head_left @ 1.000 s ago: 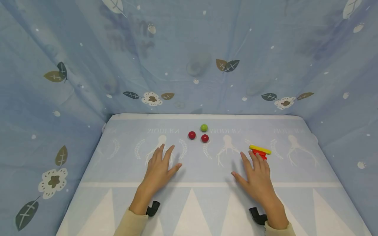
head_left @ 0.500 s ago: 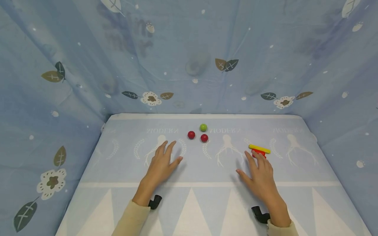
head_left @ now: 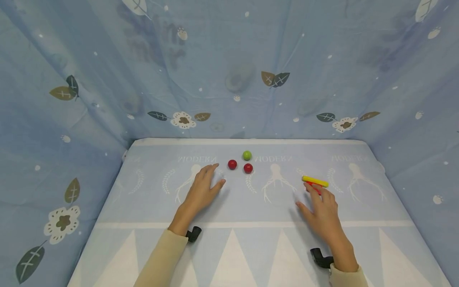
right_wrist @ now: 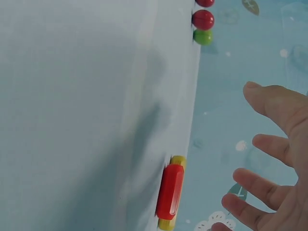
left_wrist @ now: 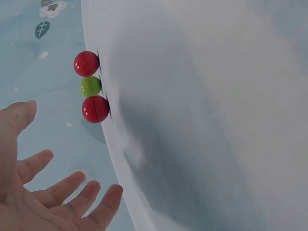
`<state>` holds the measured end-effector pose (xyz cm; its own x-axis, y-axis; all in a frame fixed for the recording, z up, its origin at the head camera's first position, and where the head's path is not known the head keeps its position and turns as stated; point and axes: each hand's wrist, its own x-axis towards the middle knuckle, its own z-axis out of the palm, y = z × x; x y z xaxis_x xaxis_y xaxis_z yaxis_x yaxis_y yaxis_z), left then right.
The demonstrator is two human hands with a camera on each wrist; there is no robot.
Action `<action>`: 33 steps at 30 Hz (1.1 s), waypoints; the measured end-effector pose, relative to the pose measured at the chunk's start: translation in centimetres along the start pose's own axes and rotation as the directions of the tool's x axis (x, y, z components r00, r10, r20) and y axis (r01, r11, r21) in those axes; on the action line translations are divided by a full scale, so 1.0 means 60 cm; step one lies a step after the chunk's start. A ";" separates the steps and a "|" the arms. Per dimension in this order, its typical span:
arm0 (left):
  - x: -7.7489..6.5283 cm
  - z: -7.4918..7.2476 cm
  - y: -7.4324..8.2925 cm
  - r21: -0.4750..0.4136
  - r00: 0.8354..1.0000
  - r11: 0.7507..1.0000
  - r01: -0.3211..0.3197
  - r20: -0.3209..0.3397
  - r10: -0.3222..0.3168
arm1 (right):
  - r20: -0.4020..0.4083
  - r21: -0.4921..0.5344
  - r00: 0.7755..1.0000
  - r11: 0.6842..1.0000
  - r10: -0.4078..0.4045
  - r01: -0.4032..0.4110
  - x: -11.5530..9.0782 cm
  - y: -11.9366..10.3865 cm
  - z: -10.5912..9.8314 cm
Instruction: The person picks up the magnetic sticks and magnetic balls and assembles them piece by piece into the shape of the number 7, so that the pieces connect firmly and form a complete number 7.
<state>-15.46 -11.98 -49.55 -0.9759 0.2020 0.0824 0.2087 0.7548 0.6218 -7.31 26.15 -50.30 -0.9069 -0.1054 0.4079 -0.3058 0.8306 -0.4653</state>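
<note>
Two glossy red balls, one on the left and one on the right, lie near a green ball toward the back of the table. My left hand hovers to their left, fingers spread and holding nothing. In the left wrist view the same green ball appears between the red ones. At the right lies a yellow stick-like piece beside a red piece. My right hand is in front of them, spread and holding nothing; its fingers partly cover the red piece in the head view.
A pale patterned cloth covers the table. Blue printed curtains enclose its back and both sides. Black camera mounts sit at the left wrist and the right wrist.
My left hand has moved forward and right, nearer the balls. My right hand has shifted slightly to the right. The balls and the yellow and red pieces stay where they were.
</note>
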 end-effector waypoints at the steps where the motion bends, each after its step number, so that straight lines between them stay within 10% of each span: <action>1: 0.005 0.001 -0.001 -0.014 1.000 1.000 -0.005 -0.001 0.005 | -0.001 0.012 1.000 1.000 0.014 -0.014 0.001 0.002 -0.001; 22: 0.093 0.029 -0.005 -0.195 0.997 0.979 0.057 0.055 -0.047 | -0.008 0.204 0.977 0.957 0.212 -0.206 0.027 0.073 -0.013; 33: 0.128 0.045 -0.001 -0.215 0.991 0.975 0.060 0.131 -0.032 | 0.127 0.184 0.923 0.906 0.364 -0.382 0.036 0.095 -0.019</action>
<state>-22.82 -8.80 -51.07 -0.9654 0.2578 -0.0400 0.1317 0.6140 0.7783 -10.66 31.29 -51.16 -0.9849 0.1358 0.1078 0.0165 0.6922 -0.7216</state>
